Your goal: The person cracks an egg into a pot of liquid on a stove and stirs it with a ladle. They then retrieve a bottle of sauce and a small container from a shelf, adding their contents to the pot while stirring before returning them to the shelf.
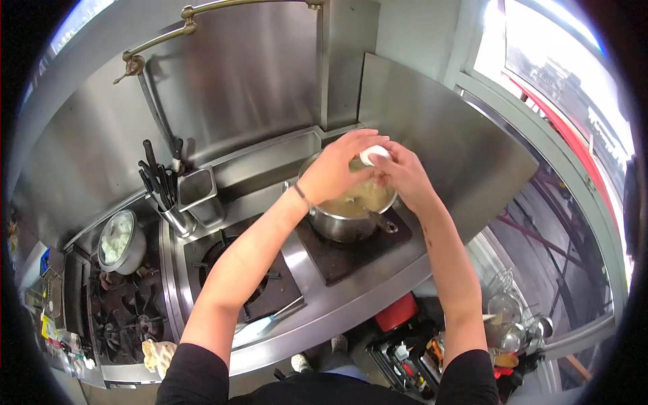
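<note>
Over the pot [344, 226] both hands come together around a small white rounded object [374, 155], whose kind I cannot make out. My right hand [408, 177] is closed, its fingers and thumb pressed on the object. Curved round the other side is my left hand [334, 169], its fingertips reaching the object's far edge and its thumb below; a gap shows between thumb and fingers. Beneath them the steel pot holds a cloudy yellowish liquid. A dark utensil handle [383, 221] leans out over the pot's near rim.
Knives [158, 175] stand in a metal holder beside a steel container [197, 189]. Left are a pot of white food [118, 239] and burners [135, 320]. A blue-and-white handled tool [260, 325] lies at the counter's front edge. Ladles and strainers [506, 324] hang lower right.
</note>
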`<state>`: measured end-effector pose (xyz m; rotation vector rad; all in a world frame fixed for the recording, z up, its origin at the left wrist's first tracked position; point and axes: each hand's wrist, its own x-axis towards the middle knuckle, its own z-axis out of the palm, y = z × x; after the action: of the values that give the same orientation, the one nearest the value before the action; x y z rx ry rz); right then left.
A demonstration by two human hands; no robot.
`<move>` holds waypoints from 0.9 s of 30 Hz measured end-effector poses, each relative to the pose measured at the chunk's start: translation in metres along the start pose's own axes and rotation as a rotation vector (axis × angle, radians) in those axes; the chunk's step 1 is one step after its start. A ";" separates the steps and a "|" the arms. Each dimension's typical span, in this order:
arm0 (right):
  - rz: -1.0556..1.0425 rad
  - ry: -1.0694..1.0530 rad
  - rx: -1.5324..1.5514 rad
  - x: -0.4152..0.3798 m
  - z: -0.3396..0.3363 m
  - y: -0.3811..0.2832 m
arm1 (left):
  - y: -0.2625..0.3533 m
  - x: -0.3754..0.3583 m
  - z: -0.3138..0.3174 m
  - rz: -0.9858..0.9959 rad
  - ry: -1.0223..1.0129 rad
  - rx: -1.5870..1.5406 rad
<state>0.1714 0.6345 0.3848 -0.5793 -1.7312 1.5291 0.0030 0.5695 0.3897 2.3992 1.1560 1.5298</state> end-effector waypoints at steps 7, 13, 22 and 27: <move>0.196 -0.174 0.089 0.104 -0.036 0.069 | -0.100 0.019 0.010 -0.515 0.008 -0.045; 0.227 -0.355 -0.024 0.150 -0.066 0.121 | -0.169 0.014 0.032 -0.695 -0.062 0.077; 0.252 -0.476 -0.095 0.170 -0.075 0.154 | -0.195 0.007 0.042 -0.723 -0.210 0.128; 0.296 -0.508 -0.083 0.177 -0.080 0.168 | -0.206 0.001 0.050 -0.737 -0.223 0.158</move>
<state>0.0998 0.8491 0.2635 -0.5361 -2.1700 1.9427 -0.0704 0.7329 0.2774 1.8047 1.8596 0.9365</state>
